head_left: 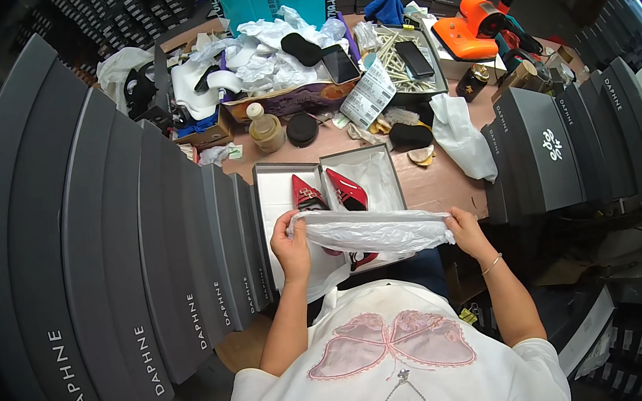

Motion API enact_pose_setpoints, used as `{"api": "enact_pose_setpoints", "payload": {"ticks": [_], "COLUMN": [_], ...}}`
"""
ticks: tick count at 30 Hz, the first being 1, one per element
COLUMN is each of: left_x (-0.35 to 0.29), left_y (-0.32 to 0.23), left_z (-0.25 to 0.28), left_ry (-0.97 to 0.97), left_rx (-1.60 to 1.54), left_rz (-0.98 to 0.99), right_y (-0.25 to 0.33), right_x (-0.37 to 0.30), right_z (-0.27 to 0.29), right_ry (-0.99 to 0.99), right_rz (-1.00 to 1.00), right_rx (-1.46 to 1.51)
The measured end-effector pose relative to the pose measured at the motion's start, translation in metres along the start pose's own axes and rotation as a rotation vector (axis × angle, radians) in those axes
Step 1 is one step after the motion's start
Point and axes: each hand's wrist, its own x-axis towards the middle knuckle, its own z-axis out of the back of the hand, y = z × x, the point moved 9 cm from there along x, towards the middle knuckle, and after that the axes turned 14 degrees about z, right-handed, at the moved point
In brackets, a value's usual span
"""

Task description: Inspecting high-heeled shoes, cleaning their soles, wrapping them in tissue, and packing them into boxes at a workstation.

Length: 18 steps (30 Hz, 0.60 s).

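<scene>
A strip of white tissue paper [375,227] is stretched between my two hands. My left hand [290,247] pinches its left end, and my right hand [467,231] grips the crumpled right end. Below the paper lies an open grey shoebox [261,199] with white lining. Inside it are two red pointed shoes, one on the left [306,192] and one on the right [346,187], each with a buckle-like trim on the front. The paper covers their middle parts. More tissue [376,174] lies in the box's right half.
Tall stacks of grey shoeboxes stand at left [150,259] and right [540,144]. Behind the open box are a pump bottle [266,131], a round black tin [302,130], a carton of crumpled tissue [278,98], a tray of white sticks [401,72] and an orange device [468,29].
</scene>
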Motion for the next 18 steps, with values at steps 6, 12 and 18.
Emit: {"api": "enact_pose_setpoints", "payload": {"ticks": [6, 12, 18], "left_x": [-0.016, -0.039, -0.01], "left_y": [-0.005, -0.074, -0.013], "left_z": [-0.034, -0.058, -0.012], "left_ry": [0.179, 0.346, 0.399], "left_rx": [0.201, 0.478, -0.153], "left_rz": [-0.006, -0.34, 0.351], "right_y": [0.131, 0.178, 0.179], "right_x": [0.033, 0.078, 0.074], "right_z": [0.002, -0.073, -0.055], "right_ry": [-0.179, 0.122, 0.096], "right_rz": [0.439, 0.531, 0.479], "right_rx": [-0.075, 0.128, 0.157]}}
